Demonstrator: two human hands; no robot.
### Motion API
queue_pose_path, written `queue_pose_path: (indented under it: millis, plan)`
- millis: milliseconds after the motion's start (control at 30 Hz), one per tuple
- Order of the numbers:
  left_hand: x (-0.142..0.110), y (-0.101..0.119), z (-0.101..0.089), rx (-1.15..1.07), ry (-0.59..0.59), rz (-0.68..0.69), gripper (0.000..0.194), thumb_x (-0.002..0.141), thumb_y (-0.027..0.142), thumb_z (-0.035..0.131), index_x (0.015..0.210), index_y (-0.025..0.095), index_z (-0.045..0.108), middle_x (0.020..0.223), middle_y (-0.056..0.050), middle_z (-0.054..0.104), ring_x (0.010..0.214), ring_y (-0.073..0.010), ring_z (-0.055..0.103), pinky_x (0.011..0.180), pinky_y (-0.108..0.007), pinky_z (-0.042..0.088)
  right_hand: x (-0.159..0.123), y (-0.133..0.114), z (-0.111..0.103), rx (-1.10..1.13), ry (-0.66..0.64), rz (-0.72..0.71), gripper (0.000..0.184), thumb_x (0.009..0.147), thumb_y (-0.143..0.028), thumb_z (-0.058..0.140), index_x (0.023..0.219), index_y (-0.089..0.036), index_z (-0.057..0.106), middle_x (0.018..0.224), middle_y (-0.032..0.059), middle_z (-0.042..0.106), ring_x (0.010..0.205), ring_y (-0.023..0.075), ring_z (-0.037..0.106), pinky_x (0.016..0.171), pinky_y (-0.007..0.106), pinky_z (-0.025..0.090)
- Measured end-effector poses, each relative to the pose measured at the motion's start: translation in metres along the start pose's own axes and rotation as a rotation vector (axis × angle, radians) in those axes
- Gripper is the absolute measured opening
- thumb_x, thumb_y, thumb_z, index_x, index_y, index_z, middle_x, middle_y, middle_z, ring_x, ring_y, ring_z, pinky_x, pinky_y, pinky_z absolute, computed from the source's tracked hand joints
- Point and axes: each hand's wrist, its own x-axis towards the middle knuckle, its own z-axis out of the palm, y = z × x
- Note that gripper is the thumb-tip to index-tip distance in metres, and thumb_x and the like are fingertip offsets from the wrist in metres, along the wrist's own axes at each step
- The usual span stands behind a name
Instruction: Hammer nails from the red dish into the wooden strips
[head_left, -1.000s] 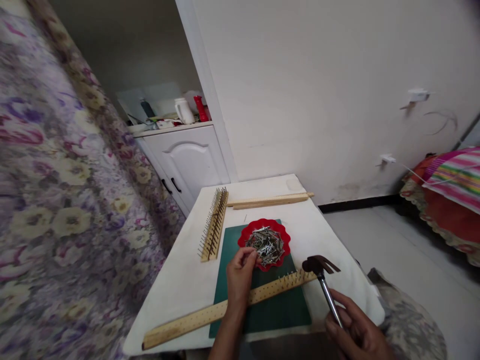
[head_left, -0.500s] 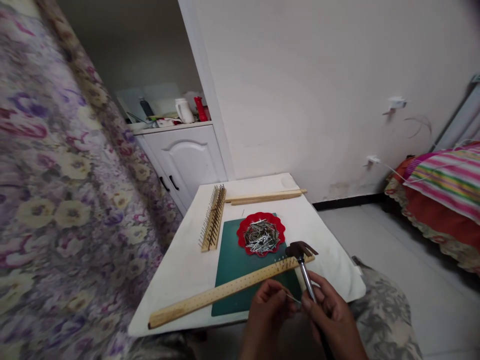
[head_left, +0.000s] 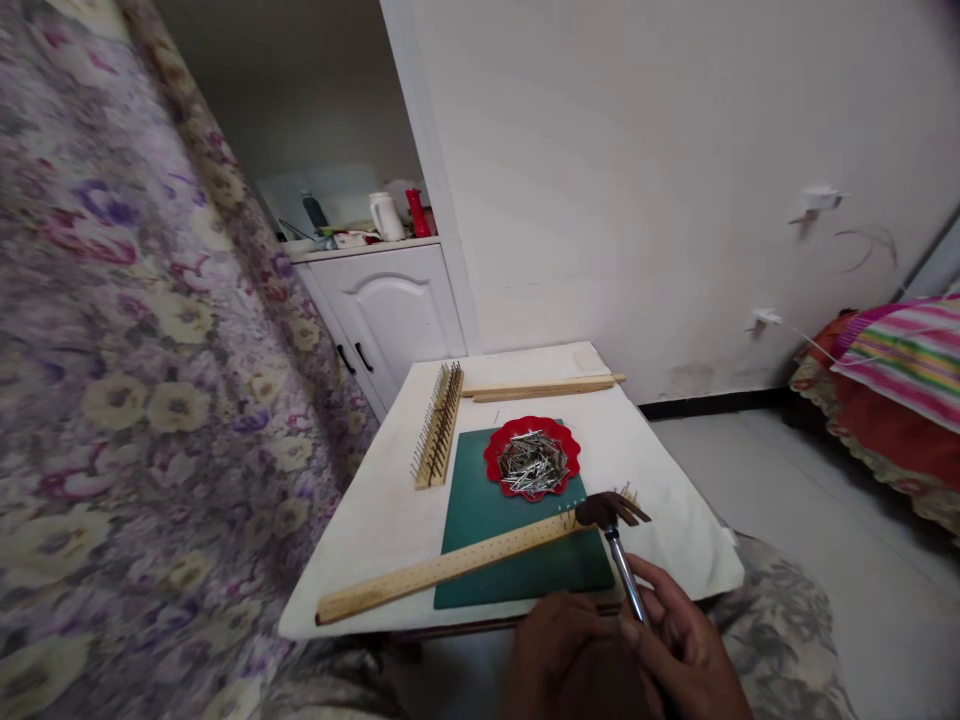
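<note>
My right hand (head_left: 679,640) is wrapped round the handle of a claw hammer (head_left: 626,570), its dark head raised over the right end of a wooden strip (head_left: 450,568). Rows of small holes run along the strip, and several nails stand upright near its right end. Low in front of the table edge, my left hand (head_left: 559,645) is curled closed beside the right one; its fingertips are hidden. Beyond the strip, a red scalloped bowl (head_left: 491,455) full of loose nails (head_left: 534,462) sits on a green cutting mat (head_left: 469,505).
Nail-studded wooden strips (head_left: 439,425) lie on the left of the white-covered table (head_left: 375,560). Plain wooden sticks (head_left: 544,388) lie along its back. A floral curtain (head_left: 150,380) hangs at left, a white cabinet (head_left: 397,310) stands behind, and a bed (head_left: 892,400) is at right.
The view has shifted slightly, moving the table up and right. My left hand has turned and dropped lower; the thin nail seen at its fingertips is now hidden. The hammer stays in my right hand.
</note>
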Motion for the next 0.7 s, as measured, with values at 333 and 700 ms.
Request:
queue_pose_path:
  millis: [333,700]
  plan:
    - [0.024,-0.028,-0.006,-0.033,0.285,-0.301,0.009,0.079,0.026,0.058,0.075,0.018,0.06,0.068,0.0,0.06,0.063,-0.0134,0.054,0.058,-0.021,0.041,0.005,0.006,-0.01,-0.019,0.043,-0.013,0.05,0.072,-0.041,0.073,0.115,-0.022,0.054,0.063,-0.0041,0.062,0.03,0.0036,0.037,0.029,0.013,0.027]
    - [0.079,-0.063,-0.018,0.107,0.41,-0.272,0.017,0.08,0.029,0.055,0.073,0.017,0.065,0.071,0.0,0.057,0.066,-0.0133,0.053,0.06,-0.021,0.038,0.013,0.016,-0.026,-0.098,0.112,0.004,0.052,0.07,-0.045,0.073,0.115,-0.026,0.056,0.063,-0.0026,0.066,0.034,0.0064,0.043,0.028,0.011,0.031]
